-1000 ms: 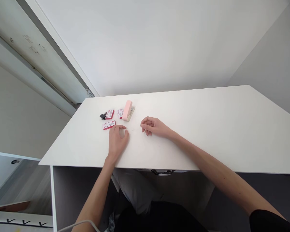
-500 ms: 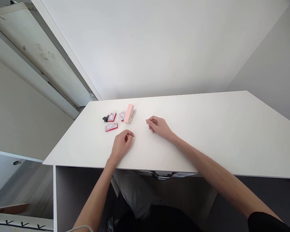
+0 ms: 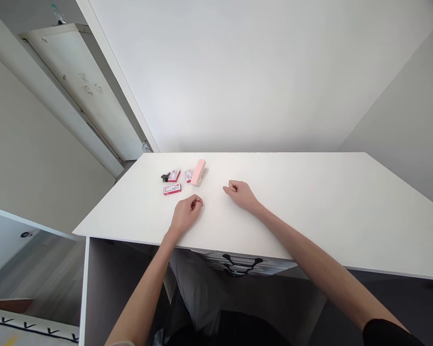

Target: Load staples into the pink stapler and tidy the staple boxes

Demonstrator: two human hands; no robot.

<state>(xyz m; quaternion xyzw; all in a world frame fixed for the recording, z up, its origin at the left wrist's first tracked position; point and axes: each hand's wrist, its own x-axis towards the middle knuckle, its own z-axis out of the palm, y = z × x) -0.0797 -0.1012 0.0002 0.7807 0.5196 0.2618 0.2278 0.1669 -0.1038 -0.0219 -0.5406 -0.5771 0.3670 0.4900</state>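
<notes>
My left hand (image 3: 186,214) rests on the white tabletop, its fingers curled in and the thumb against them. No object shows in it. To its right, my right hand (image 3: 241,194) lies in a loose fist with the thumb sticking out to the left, and nothing shows in that one either. Beyond my left hand stands a pink stapler (image 3: 198,171), its top tilted up from a pale base. Beside it are small red-and-white boxes: one box (image 3: 188,176) touching or close to the stapler, another box (image 3: 174,176) by a black binder clip (image 3: 165,177), and a third box (image 3: 172,189) nearer me.
The white desk (image 3: 310,206) runs along a white wall (image 3: 252,72). Below its front edge are drawers with black handles (image 3: 242,261). A pale cabinet (image 3: 82,86) stands past the opening at the left, near a wood-look floor (image 3: 46,269).
The view has shifted slightly, so more of the drawers shows. The fingers of my right hand have curled in further. My left hand has hardly moved, and the items on the desk stay put.
</notes>
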